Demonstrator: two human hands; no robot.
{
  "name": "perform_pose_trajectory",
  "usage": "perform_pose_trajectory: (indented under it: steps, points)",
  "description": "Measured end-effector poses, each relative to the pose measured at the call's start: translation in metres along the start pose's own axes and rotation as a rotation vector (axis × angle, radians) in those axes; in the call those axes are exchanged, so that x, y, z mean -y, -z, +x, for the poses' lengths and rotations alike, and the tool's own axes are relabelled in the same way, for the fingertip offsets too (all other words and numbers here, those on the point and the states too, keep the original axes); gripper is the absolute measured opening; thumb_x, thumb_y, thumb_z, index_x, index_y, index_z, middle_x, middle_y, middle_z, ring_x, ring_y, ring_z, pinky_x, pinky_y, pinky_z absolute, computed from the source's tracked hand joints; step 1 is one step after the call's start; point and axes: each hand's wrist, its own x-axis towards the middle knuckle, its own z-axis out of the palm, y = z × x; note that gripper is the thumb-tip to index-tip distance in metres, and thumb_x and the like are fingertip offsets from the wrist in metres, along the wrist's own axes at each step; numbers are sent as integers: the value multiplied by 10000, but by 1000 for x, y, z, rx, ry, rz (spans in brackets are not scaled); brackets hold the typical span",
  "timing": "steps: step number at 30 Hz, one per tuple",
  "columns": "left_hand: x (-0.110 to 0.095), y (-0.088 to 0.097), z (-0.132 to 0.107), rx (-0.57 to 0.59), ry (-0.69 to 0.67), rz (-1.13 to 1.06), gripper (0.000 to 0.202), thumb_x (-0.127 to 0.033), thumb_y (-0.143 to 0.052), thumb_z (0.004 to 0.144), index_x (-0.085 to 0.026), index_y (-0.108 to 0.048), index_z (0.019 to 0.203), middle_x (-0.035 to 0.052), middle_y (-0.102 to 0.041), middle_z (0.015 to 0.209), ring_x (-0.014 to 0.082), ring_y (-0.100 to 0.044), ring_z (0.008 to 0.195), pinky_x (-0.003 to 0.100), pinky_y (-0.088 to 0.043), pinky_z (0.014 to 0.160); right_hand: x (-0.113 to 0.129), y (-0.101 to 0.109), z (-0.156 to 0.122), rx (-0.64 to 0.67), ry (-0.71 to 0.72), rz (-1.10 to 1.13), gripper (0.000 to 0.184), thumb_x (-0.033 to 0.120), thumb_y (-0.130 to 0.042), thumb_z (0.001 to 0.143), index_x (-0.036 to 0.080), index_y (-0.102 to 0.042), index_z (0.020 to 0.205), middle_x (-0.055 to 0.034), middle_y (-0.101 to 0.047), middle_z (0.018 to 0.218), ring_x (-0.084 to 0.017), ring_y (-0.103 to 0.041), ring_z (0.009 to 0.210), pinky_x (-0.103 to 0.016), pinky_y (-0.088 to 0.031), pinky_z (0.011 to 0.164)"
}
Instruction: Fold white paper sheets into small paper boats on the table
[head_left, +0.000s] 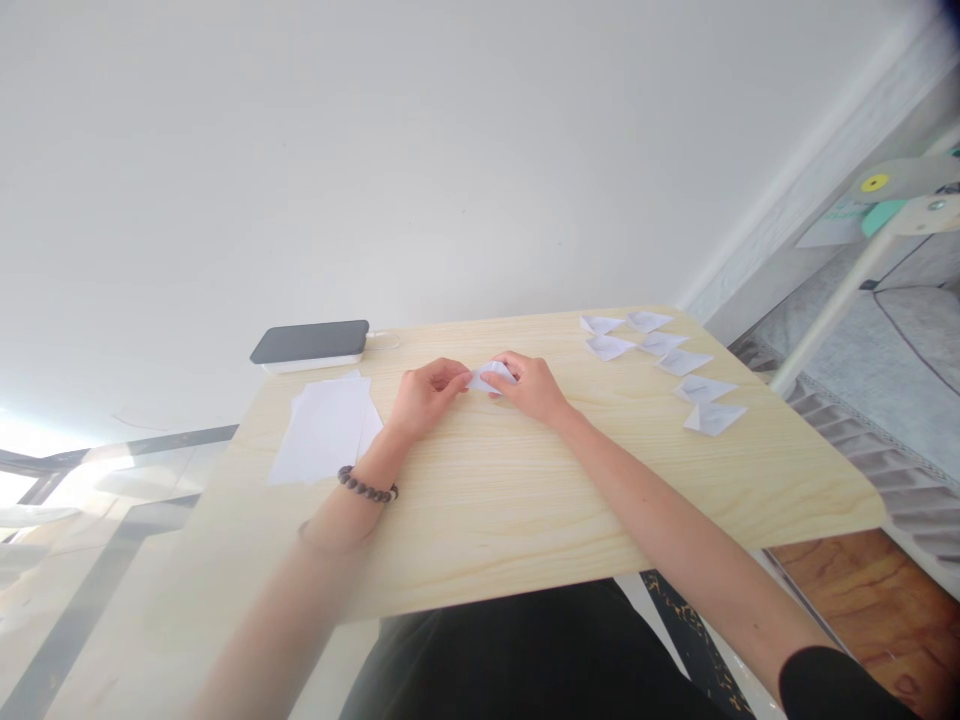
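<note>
Between my two hands, above the middle of the wooden table (480, 500), is a small folded white paper (491, 377). My left hand (431, 393) pinches its left tip between thumb and fingers. From the right, my right hand (531, 385) grips the paper with the thumb on top and the fingers behind, hiding part of it. Left of my left hand lies a stack of white paper sheets (322, 430), slightly fanned out. Several folded paper pieces (682, 361) with pointed ends lie in a loose curve on the table's right side.
A dark-topped box-like device (311, 343) with a white base and cable stands at the table's back left corner. A pale wall (450, 180) rises behind the table. To the right, a white pole (832, 310) slants past the table edge.
</note>
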Motion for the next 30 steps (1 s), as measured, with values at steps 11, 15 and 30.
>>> perform_pose_trajectory:
  steps: [11, 15, 30]
  points:
    - [3, 5, 3, 100, 51, -6, 369, -489, -546, 736, -144, -641, 826, 54, -675, 757, 156, -616, 712, 235, -465, 609, 0, 2, 1, -19, 204, -189, 180, 344, -525, 777, 193, -599, 843, 10, -643, 792, -120, -586, 679, -219, -410, 635]
    - [4, 6, 3, 113, 55, 77, 374, -497, -546, 729, -160, -663, 841, 40, -686, 725, 154, -607, 692, 241, -452, 631, -1, 3, 1, -21, 232, -212, 186, 344, -532, 773, 188, -609, 838, 2, -645, 804, -119, -568, 695, -216, -399, 641]
    - [-3, 3, 3, 89, -2, 241, 286, -433, -567, 725, -169, -648, 800, 19, -669, 660, 148, -623, 638, 240, -461, 663, 1, 2, 1, 29, 202, -200, 208, 344, -515, 783, 189, -625, 866, -3, -656, 855, -120, -576, 698, -222, -410, 649]
